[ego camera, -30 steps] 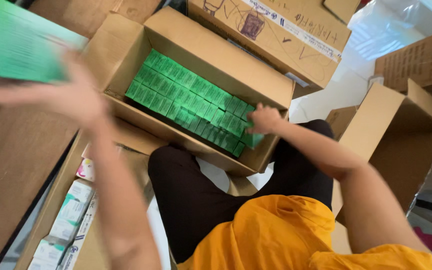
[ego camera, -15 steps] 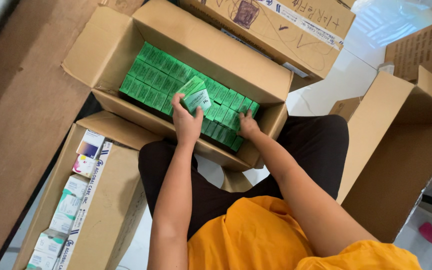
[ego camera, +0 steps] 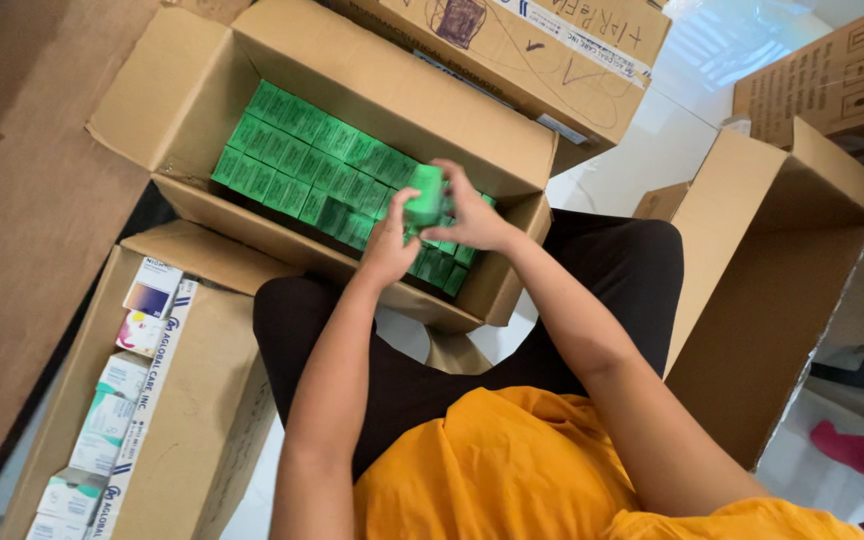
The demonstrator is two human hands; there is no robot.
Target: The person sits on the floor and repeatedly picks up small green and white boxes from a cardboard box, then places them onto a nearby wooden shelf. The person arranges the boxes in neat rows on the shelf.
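Note:
An open cardboard carton (ego camera: 202,85) in front of my knees is filled with rows of small green boxes (ego camera: 292,160). Over its near right corner both hands hold one small green box (ego camera: 422,198) upright. My left hand (ego camera: 390,245) grips it from the left and below. My right hand (ego camera: 467,212) wraps it from the right, fingers over its top. The box sits just above the packed rows at that corner.
A flat cardboard carton (ego camera: 202,370) at my left knee carries a row of small white and teal boxes (ego camera: 112,410). An empty open carton (ego camera: 782,280) stands at the right. A large closed carton (ego camera: 532,50) lies behind. A brown board (ego camera: 22,230) runs along the left.
My left hand came down from the far left to the carton. Both hands have since closed together on one green box and lifted it above the rows.

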